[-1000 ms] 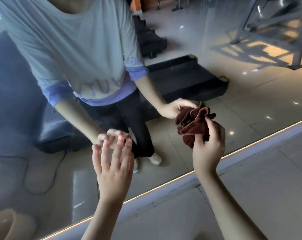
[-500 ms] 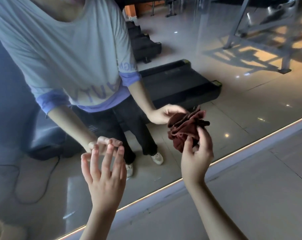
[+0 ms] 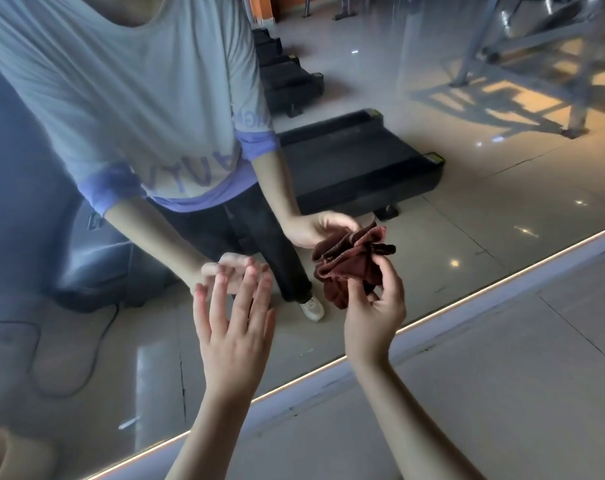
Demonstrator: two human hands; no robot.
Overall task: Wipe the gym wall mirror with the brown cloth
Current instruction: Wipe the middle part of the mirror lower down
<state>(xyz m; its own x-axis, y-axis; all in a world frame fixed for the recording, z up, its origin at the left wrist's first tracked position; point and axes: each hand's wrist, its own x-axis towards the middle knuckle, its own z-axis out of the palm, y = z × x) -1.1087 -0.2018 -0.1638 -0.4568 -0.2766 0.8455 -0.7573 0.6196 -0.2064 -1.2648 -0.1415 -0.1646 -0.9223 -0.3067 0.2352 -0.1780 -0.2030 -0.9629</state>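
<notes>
The brown cloth point(image 3: 346, 268) is bunched into a crumpled wad against the gym wall mirror point(image 3: 502, 209), low on the glass and a little above its bottom edge, where it runs into its own reflection so that the 2 are hard to tell apart. The right hand point(image 3: 374, 317) holds it from below, thumb and fingers curled around the wad and pinching its folds. Just to the left of the cloth, the left hand point(image 3: 235, 330) is raised with its back to the camera, holding nothing, its fingers straight and slightly spread; the fingertips are close to their reflection, but whether they touch the glass cannot be told. A bright strip point(image 3: 467, 296) runs along the mirror's bottom edge above the tiled floor point(image 3: 502, 393). In the glass appear the person's pale shirt point(image 3: 138, 98), dark trousers and a black treadmill point(image 3: 356, 161).
</notes>
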